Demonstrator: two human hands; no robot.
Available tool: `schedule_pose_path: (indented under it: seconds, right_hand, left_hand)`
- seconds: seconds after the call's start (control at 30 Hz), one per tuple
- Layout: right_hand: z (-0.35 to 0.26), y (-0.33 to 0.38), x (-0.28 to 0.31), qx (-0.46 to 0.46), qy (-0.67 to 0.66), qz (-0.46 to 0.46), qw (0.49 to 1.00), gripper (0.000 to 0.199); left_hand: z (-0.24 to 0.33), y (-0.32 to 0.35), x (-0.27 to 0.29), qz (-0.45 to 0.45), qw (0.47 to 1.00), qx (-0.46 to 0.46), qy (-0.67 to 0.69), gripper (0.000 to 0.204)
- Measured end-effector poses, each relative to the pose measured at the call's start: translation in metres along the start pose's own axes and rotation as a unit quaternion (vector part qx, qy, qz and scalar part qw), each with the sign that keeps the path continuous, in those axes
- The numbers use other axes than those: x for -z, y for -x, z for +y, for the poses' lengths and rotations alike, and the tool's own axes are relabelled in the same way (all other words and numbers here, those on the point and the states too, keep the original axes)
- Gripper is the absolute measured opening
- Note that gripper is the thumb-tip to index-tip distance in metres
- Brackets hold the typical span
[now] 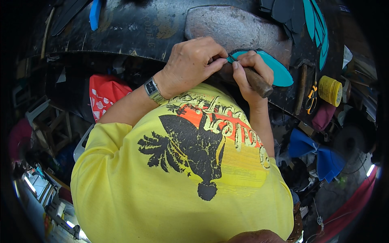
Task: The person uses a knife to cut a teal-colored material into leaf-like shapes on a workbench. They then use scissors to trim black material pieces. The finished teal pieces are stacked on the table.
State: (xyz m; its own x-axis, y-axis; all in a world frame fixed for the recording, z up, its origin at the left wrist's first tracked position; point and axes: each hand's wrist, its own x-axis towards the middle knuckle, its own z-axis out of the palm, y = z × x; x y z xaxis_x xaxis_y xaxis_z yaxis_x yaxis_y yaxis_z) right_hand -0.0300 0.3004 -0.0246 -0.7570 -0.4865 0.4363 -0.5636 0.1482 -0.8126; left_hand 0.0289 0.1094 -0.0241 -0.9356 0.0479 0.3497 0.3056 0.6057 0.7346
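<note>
A teal, sole-shaped piece [277,69] with a dark edge lies at the near rim of a worn, dark slab [239,26]. My right hand [253,71] is closed round the thick wooden handle of an awl [259,83]. Its thin tip points left, toward the edge of the teal piece; exactly where the point ends is hard to see. Close by on the left, my left hand [196,58] pinches thumb and forefinger together at the narrow left end of that piece. What sits between those fingertips is hidden.
Black cut pieces [285,14] and teal sole shapes [320,38] lie on the bench's far right. A hammer [301,87], orange-handled scissors [311,99] and a yellow jar [330,90] are at right. A blue strip [95,15] lies far left; a red bag [106,93] is below.
</note>
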Motion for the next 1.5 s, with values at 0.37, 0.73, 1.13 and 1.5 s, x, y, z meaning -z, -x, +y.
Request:
schedule_pose_path:
  seconds: [0.37,0.73,1.13,1.5]
  right_hand:
    - [0.002,0.001,0.005,-0.020,-0.072,-0.001,0.997,0.011]
    - [0.001,-0.002,0.006,-0.016,-0.062,-0.031,0.997,0.011]
    - [0.002,0.000,0.003,-0.016,-0.005,-0.026,1.000,0.015]
    - [0.002,0.000,0.004,-0.025,-0.064,-0.021,0.997,0.013]
  left_hand:
    - [-0.010,-0.003,0.004,-0.013,0.997,-0.078,-0.001,0.014]
    - [-0.012,-0.004,0.005,-0.026,0.996,-0.087,-0.017,0.013]
    - [-0.005,0.003,0.003,0.006,0.998,-0.062,-0.008,0.015]
    - [-0.010,0.001,0.004,-0.007,0.996,-0.086,-0.014,0.016]
